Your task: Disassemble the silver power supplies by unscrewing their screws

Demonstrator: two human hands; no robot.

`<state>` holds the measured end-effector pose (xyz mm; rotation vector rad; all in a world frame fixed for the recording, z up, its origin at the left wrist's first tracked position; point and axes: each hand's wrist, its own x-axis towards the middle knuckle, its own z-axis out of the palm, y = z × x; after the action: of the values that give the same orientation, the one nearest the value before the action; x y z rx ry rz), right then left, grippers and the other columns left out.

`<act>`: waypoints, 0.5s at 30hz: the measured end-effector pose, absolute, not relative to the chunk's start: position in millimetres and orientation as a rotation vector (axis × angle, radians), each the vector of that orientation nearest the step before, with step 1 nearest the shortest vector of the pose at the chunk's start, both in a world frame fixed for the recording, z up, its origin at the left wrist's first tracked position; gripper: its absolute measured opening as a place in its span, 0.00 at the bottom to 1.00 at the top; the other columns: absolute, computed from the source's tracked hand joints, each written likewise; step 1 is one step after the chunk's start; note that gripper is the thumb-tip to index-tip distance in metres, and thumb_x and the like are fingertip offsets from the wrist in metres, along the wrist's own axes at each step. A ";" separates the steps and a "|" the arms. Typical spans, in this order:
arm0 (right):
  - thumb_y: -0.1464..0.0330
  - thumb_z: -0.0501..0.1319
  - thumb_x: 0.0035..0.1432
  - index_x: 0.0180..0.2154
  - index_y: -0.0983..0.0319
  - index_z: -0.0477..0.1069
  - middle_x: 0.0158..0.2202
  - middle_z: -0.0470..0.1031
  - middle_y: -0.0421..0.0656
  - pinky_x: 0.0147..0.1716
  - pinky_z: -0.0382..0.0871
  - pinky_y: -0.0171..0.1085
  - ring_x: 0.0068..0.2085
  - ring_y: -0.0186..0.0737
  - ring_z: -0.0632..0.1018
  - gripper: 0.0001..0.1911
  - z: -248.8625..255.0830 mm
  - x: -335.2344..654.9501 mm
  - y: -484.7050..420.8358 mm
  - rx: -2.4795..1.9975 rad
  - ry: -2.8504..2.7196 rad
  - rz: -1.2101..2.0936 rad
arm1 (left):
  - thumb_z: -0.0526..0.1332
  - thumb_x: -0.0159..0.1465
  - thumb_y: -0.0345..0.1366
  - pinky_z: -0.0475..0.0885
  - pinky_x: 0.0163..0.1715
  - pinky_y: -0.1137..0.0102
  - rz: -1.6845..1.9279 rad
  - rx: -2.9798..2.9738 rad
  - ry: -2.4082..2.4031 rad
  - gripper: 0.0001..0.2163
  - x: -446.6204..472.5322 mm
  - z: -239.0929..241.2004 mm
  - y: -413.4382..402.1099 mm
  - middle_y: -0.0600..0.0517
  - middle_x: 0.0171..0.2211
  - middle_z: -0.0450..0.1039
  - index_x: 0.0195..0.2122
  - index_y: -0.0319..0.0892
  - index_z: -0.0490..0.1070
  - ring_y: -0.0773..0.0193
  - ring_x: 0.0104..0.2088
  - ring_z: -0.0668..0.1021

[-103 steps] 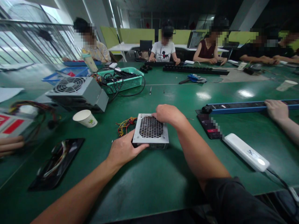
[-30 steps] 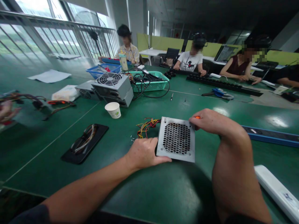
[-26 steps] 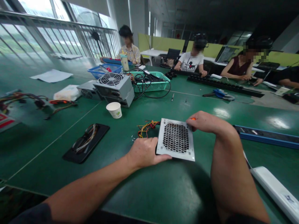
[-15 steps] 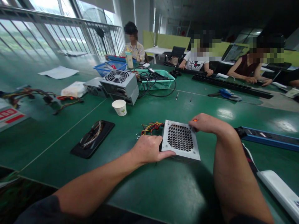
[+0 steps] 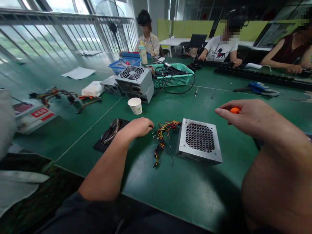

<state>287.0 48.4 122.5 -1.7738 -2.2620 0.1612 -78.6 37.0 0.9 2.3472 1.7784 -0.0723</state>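
A grey metal power supply unit (image 5: 199, 157) with a honeycomb vent lies on the green table, and neither hand touches it. Red, yellow and black cables (image 5: 161, 143) run out of its left side. My left hand (image 5: 143, 125) is low over the table left of the cables, its fingers curled down together; what they may pinch is hidden. Small screws (image 5: 154, 136) lie scattered just beside its fingertips. To the right of the unit, my raised right hand (image 5: 251, 113) is closed around a screwdriver (image 5: 235, 110), of which only the orange handle end shows.
A paper cup (image 5: 135, 106) stands beyond my left hand, and a black tray (image 5: 99, 147) with cables lies under that forearm. Stacked power supplies (image 5: 136, 83) and a green basket (image 5: 175, 81) of cables are farther back. Several people sit across the table.
My left hand has let go of the power supply and moved left to the screws. My right hand has lifted away to the right with the screwdriver. The view has turned left.
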 end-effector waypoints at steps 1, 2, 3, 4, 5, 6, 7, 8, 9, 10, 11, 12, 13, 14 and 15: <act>0.47 0.58 0.60 0.41 0.57 0.82 0.36 0.83 0.50 0.32 0.68 0.46 0.33 0.52 0.80 0.25 121.8 286.9 48.5 -1.770 -2.263 0.155 | 0.58 0.66 0.36 0.72 0.40 0.68 -0.065 2.344 1.727 0.13 -79.2 -0.6 37.1 0.48 0.44 0.83 0.45 0.48 0.82 0.57 0.43 0.82; 0.47 0.58 0.60 0.41 0.58 0.82 0.36 0.83 0.50 0.32 0.68 0.46 0.33 0.52 0.80 0.24 121.3 287.0 48.5 -1.769 -2.259 0.147 | 0.58 0.66 0.37 0.72 0.41 0.69 -0.049 2.346 1.682 0.13 -79.1 -1.9 37.0 0.48 0.44 0.83 0.46 0.48 0.82 0.57 0.42 0.82; 0.48 0.58 0.60 0.41 0.58 0.82 0.37 0.83 0.50 0.32 0.69 0.46 0.34 0.52 0.80 0.24 121.1 287.3 48.4 -1.769 -2.256 0.138 | 0.58 0.66 0.37 0.72 0.41 0.69 -0.030 2.349 1.645 0.13 -78.6 -3.2 37.0 0.49 0.43 0.83 0.46 0.48 0.82 0.57 0.42 0.82; 0.48 0.58 0.61 0.41 0.58 0.82 0.37 0.83 0.49 0.33 0.69 0.46 0.35 0.52 0.80 0.24 121.3 287.7 47.9 -1.768 -2.260 0.131 | 0.59 0.65 0.37 0.72 0.41 0.69 -0.013 2.351 1.611 0.13 -78.0 -4.7 37.3 0.49 0.43 0.83 0.45 0.48 0.82 0.58 0.41 0.82; 0.48 0.58 0.61 0.41 0.58 0.82 0.38 0.83 0.49 0.33 0.69 0.46 0.36 0.51 0.80 0.24 121.7 288.1 47.3 -1.764 -2.270 0.129 | 0.59 0.65 0.37 0.72 0.41 0.69 -0.006 2.352 1.581 0.12 -77.3 -6.5 37.9 0.49 0.42 0.83 0.45 0.48 0.82 0.58 0.41 0.82; 0.48 0.58 0.61 0.41 0.58 0.82 0.38 0.83 0.48 0.34 0.69 0.46 0.36 0.51 0.80 0.23 122.2 288.3 46.6 -1.759 -2.283 0.132 | 0.60 0.64 0.36 0.71 0.41 0.70 -0.007 2.350 1.561 0.12 -76.6 -8.6 38.9 0.50 0.41 0.83 0.44 0.48 0.82 0.58 0.40 0.82; 0.49 0.58 0.61 0.41 0.58 0.82 0.39 0.83 0.48 0.35 0.70 0.45 0.37 0.51 0.81 0.23 122.7 288.4 45.9 -1.754 -2.295 0.138 | 0.60 0.63 0.35 0.71 0.41 0.70 -0.015 2.346 1.551 0.12 -75.9 -11.0 40.1 0.50 0.40 0.83 0.43 0.48 0.82 0.59 0.39 0.82; 0.49 0.57 0.62 0.41 0.58 0.82 0.39 0.84 0.47 0.36 0.70 0.45 0.38 0.51 0.81 0.23 123.2 288.2 45.2 -1.751 -2.305 0.143 | 0.61 0.63 0.34 0.71 0.40 0.70 -0.025 2.342 1.547 0.12 -75.1 -13.5 41.5 0.50 0.39 0.83 0.42 0.49 0.83 0.59 0.38 0.82; 0.50 0.57 0.62 0.41 0.58 0.82 0.40 0.84 0.47 0.38 0.71 0.45 0.39 0.51 0.81 0.23 123.6 288.0 44.6 -1.749 -2.312 0.146 | 0.61 0.62 0.33 0.71 0.39 0.70 -0.037 2.338 1.547 0.11 -74.3 -15.9 42.8 0.50 0.39 0.83 0.41 0.49 0.83 0.59 0.38 0.82; 0.50 0.57 0.62 0.42 0.58 0.82 0.40 0.84 0.47 0.39 0.71 0.46 0.40 0.51 0.81 0.22 123.8 287.7 44.1 -1.748 -2.313 0.148 | 0.61 0.62 0.33 0.71 0.38 0.70 -0.048 2.337 1.550 0.11 -73.5 -18.0 44.0 0.50 0.38 0.83 0.40 0.49 0.83 0.59 0.37 0.82; 0.50 0.57 0.62 0.42 0.58 0.82 0.41 0.84 0.47 0.40 0.71 0.46 0.41 0.51 0.81 0.22 124.1 287.3 43.6 -1.749 -2.308 0.147 | 0.61 0.62 0.33 0.70 0.37 0.70 -0.053 2.340 1.554 0.11 -72.8 -19.7 44.9 0.50 0.37 0.83 0.40 0.48 0.83 0.58 0.36 0.82; 0.50 0.57 0.62 0.42 0.58 0.82 0.42 0.84 0.47 0.41 0.71 0.47 0.41 0.52 0.82 0.23 124.2 287.0 43.2 -1.748 -2.301 0.144 | 0.61 0.61 0.32 0.70 0.36 0.70 -0.058 2.344 1.561 0.11 -72.1 -21.0 45.5 0.50 0.37 0.83 0.39 0.48 0.83 0.58 0.36 0.82; 0.50 0.57 0.62 0.43 0.58 0.81 0.42 0.84 0.47 0.42 0.72 0.47 0.42 0.52 0.82 0.23 124.4 286.7 42.9 -1.744 -2.294 0.138 | 0.61 0.61 0.32 0.70 0.36 0.70 -0.067 2.347 1.567 0.11 -71.5 -21.9 45.9 0.50 0.37 0.83 0.38 0.48 0.83 0.58 0.36 0.82; 0.51 0.57 0.62 0.44 0.59 0.81 0.43 0.83 0.48 0.43 0.72 0.48 0.43 0.53 0.82 0.23 124.5 286.5 42.7 -1.741 -2.284 0.123 | 0.61 0.61 0.32 0.70 0.36 0.69 -0.076 2.347 1.577 0.11 -71.0 -22.5 45.9 0.49 0.37 0.83 0.38 0.48 0.83 0.58 0.36 0.82; 0.51 0.57 0.63 0.46 0.59 0.81 0.44 0.83 0.49 0.43 0.72 0.48 0.43 0.53 0.82 0.23 124.6 286.4 42.5 -1.741 -2.274 0.101 | 0.60 0.61 0.31 0.70 0.36 0.69 -0.086 2.346 1.591 0.11 -70.5 -22.7 45.7 0.49 0.37 0.83 0.38 0.47 0.83 0.57 0.37 0.82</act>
<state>286.4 42.5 124.6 -1.7408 -2.2742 0.1010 -70.5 45.7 -22.7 2.3461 1.5906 -0.0858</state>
